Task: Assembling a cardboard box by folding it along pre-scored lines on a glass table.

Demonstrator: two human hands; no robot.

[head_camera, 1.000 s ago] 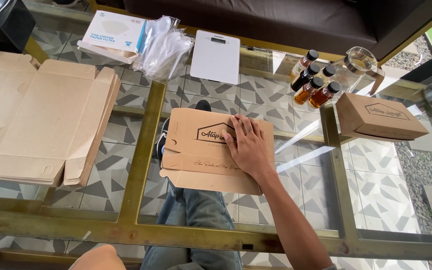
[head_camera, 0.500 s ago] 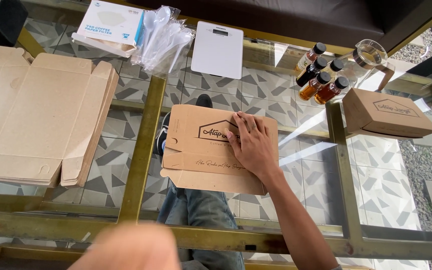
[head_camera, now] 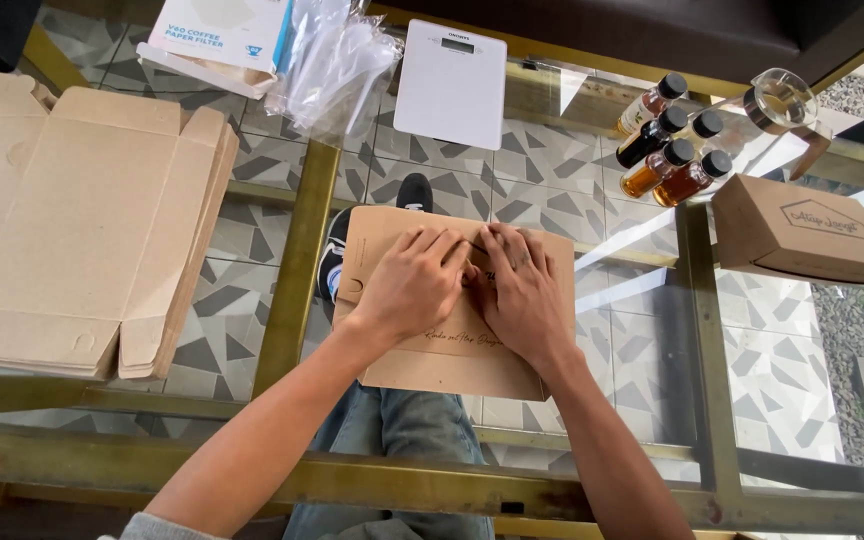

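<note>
Nearest the person's edge of the glass table, both hands now press on the flat brown carton blank, where half a second ago only the right hand lay on it and the left was a blur at the bottom of the view. The left hand has come up beside the right, thumbs almost touching, fingers spread and laid flat on the cardboard, gripping nothing; judging by that, the work has passed from steadying the blank to pressing or creasing it with both palms. Further along the left edge lies a stack of unfolded blanks. Toward the far edge stand a white scale, clear plastic bags, small amber bottles, and, at the right, a closed brown box.
</note>
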